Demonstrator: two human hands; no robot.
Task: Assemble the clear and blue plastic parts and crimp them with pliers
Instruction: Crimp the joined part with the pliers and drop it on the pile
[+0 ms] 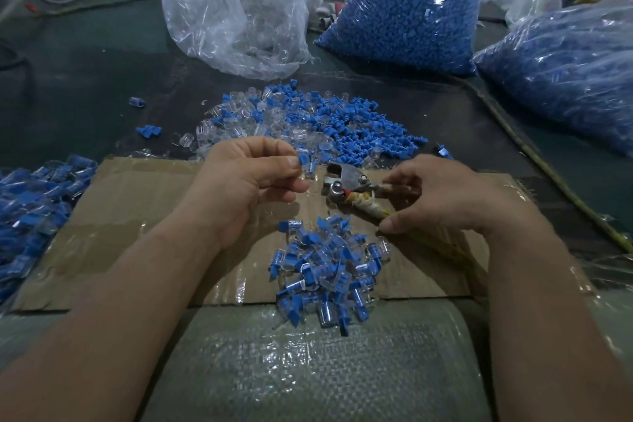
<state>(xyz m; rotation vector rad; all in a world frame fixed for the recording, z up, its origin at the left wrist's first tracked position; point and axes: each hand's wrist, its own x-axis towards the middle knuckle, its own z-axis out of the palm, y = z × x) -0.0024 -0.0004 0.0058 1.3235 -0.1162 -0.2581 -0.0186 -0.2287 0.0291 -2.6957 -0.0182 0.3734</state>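
Observation:
My left hand pinches a small clear and blue part between thumb and fingertips, just left of the pliers' jaws. My right hand grips the tape-wrapped handles of the metal pliers, whose jaws point left and stand slightly apart. Loose blue and clear parts lie in a heap beyond my hands. A pile of joined clear and blue pieces sits on the cardboard sheet below my hands.
A clear bag of clear parts and two bags of blue parts stand at the back. More joined pieces are heaped at the left edge. A thin stick runs along the right. Woven sacking lies nearest me.

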